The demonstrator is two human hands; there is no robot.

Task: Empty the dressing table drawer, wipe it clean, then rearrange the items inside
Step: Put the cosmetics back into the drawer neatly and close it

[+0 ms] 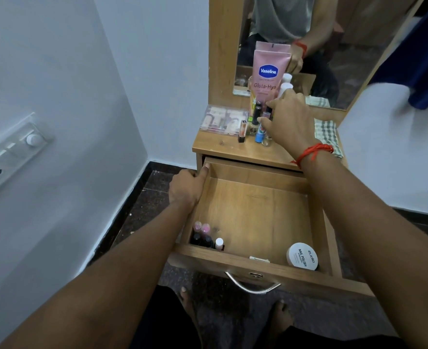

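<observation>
The wooden drawer [258, 210] is pulled out below the dressing table top [235, 149]. Several nail polish bottles [205, 236] stand in its near left corner and a white round nail polish remover tub [303, 256] lies near right. My left hand [186, 188] grips the drawer's left wall. My right hand [287, 122] reaches among small bottles [260, 129] on the table top, fingers curled round one of them. A pink Vaseline tube [268, 71] stands behind them.
A clear plastic case [223, 119] lies at the table top's left, a checked cloth [327, 134] at its right. A mirror [321, 46] rises behind. A switch panel [9, 157] is on the left wall. My feet [233, 311] are under the drawer front.
</observation>
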